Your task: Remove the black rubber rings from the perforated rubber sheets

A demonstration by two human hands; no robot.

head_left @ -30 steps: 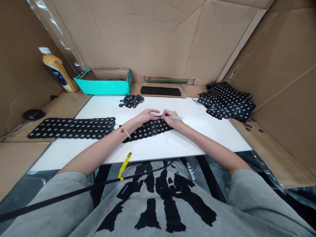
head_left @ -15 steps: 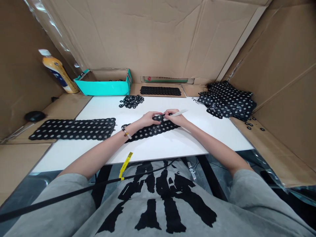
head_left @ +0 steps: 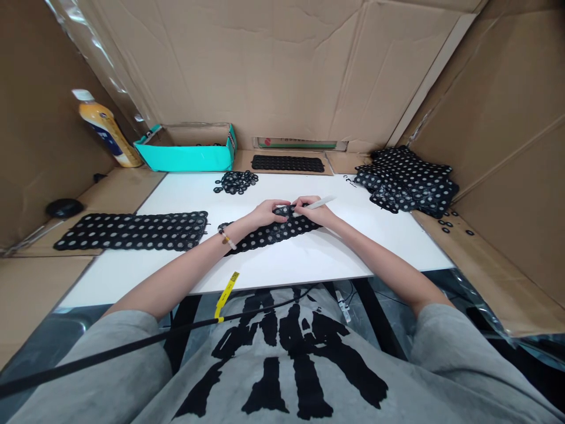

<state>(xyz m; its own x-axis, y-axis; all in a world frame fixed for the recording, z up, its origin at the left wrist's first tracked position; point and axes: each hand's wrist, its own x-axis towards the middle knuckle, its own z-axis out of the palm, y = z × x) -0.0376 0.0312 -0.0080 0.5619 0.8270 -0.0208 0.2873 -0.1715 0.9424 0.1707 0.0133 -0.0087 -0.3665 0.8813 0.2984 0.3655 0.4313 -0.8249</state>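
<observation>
On the white board (head_left: pixel 282 268) lies a black sheet of joined rings with pale round dots (head_left: pixel 270 235), slanted under both hands. My left hand (head_left: pixel 267 212) grips this sheet near its upper edge, thumb and fingers curved around a small patch of it. Pinched in my right hand (head_left: pixel 309 208) is a slim white pen-like tool (head_left: pixel 323 202), its back end pointing up to the right. The tool's tip is down at the sheet beside my left fingertips, too small to make out clearly. My left forearm covers part of the sheet's left end.
Loose black rings (head_left: pixel 236 182) lie behind my hands, near a turquoise box (head_left: pixel 185 158). A second dotted sheet (head_left: pixel 132 231) is at left, a black sheet (head_left: pixel 288 163) at the back, and a pile of sheets (head_left: pixel 410 179) at right. A bottle (head_left: pixel 108 129) leans in the left corner.
The view has shifted very slightly. Both hands, the sheet and the white tool stay in nearly the same place.
</observation>
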